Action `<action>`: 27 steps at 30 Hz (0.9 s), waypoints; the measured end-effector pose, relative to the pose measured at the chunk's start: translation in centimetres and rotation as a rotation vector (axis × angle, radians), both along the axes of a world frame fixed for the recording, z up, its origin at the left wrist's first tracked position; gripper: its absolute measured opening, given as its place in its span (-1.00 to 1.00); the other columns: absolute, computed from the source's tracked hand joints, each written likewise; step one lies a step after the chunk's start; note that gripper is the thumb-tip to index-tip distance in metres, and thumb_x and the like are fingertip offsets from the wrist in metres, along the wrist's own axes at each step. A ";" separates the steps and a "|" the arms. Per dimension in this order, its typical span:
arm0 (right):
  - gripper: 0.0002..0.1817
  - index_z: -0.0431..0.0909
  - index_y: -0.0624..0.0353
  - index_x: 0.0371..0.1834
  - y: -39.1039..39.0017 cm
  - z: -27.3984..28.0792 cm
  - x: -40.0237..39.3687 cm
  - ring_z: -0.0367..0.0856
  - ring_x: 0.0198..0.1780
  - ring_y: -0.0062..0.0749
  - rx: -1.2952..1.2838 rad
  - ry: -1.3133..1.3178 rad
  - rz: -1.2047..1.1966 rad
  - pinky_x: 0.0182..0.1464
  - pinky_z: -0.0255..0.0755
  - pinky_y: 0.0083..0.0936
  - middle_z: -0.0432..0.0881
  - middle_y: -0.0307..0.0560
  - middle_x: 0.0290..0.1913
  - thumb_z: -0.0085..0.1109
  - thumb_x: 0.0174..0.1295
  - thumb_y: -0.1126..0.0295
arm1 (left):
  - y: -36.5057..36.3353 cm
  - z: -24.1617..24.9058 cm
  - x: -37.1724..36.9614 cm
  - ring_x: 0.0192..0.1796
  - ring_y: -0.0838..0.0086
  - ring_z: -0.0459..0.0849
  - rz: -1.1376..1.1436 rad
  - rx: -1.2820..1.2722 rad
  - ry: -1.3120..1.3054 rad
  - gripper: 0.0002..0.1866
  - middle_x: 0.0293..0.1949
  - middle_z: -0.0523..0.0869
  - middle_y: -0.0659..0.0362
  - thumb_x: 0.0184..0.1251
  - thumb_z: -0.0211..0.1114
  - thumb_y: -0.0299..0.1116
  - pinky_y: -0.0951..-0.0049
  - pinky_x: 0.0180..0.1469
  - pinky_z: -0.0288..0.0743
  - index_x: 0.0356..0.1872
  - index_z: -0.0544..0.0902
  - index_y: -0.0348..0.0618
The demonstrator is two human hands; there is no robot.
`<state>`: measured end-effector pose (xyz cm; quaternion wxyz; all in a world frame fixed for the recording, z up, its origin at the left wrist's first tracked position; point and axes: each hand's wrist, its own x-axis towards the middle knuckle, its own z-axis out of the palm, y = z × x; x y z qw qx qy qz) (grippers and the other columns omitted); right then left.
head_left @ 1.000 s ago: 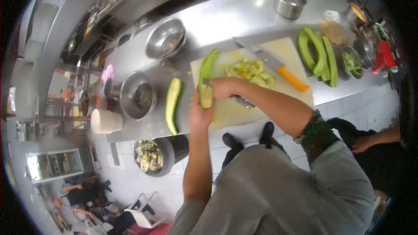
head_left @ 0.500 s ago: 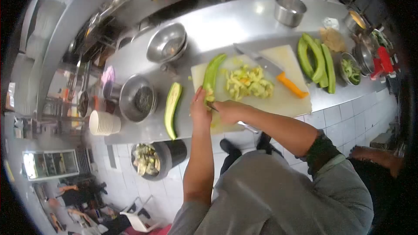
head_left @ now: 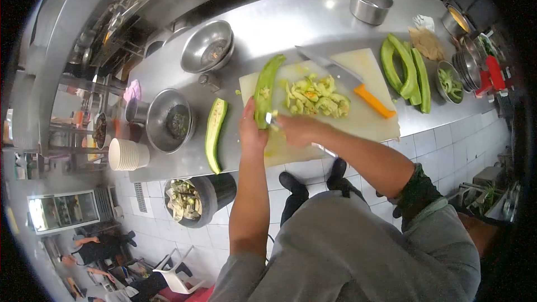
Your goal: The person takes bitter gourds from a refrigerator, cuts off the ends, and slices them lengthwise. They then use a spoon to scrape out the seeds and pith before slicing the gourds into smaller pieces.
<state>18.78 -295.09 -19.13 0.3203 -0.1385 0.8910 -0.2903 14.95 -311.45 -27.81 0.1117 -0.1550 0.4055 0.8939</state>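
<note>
Between the fingers of my left hand is a long green gourd half, its far end reaching over the white cutting board. My right hand is closed around a metal spoon. The spoon's shiny front end is at the gourd's near end, and its handle sticks out below my fist. A heap of pale green, seedy pulp lies on the board beyond my right hand. Behind it rests a knife with an orange handle. Another gourd half lies cut face up left of the board.
Several green gourd pieces lie to the right beside a bowl of green strips. Metal bowls, a steel pot and stacked cups stand about. A scrap bin is below the table edge. Other people are at lower left.
The spoon's front end now shows bright at the gourd's near end, where it was mostly hidden. My right hand has shifted slightly to the right, and the whole view has moved a little.
</note>
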 end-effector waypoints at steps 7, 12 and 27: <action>-0.42 0.41 0.29 0.25 -0.4 -0.9 -7.0 0.70 -0.06 0.11 0.009 0.096 0.021 -0.08 0.55 -0.09 0.68 0.27 -0.04 0.18 0.10 0.40 | 0.5 1.8 1.3 0.11 0.29 0.63 -0.058 0.012 -0.020 -0.57 0.15 0.62 0.09 0.58 0.05 -0.18 0.21 0.10 0.56 0.34 0.41 -0.11; -0.48 0.48 0.29 0.18 -2.2 -2.6 -0.6 0.71 -0.07 0.07 -0.127 0.119 -0.129 -0.07 0.55 -0.11 0.68 0.28 -0.08 0.21 0.14 0.33 | -0.3 0.9 0.5 0.12 0.24 0.62 -0.059 0.025 -0.076 -0.51 0.18 0.59 0.08 0.57 0.07 -0.16 0.19 0.11 0.57 0.40 0.36 -0.12; -0.47 0.42 0.32 0.22 -1.9 -4.5 -3.9 0.69 -0.10 0.06 -0.196 0.045 -0.140 -0.08 0.53 -0.18 0.67 0.32 -0.12 0.15 0.14 0.43 | 1.0 2.4 1.4 0.25 0.27 0.55 -0.044 -0.127 -0.043 -0.52 0.28 0.52 0.08 0.60 -0.02 -0.24 0.15 0.25 0.48 0.45 0.31 -0.12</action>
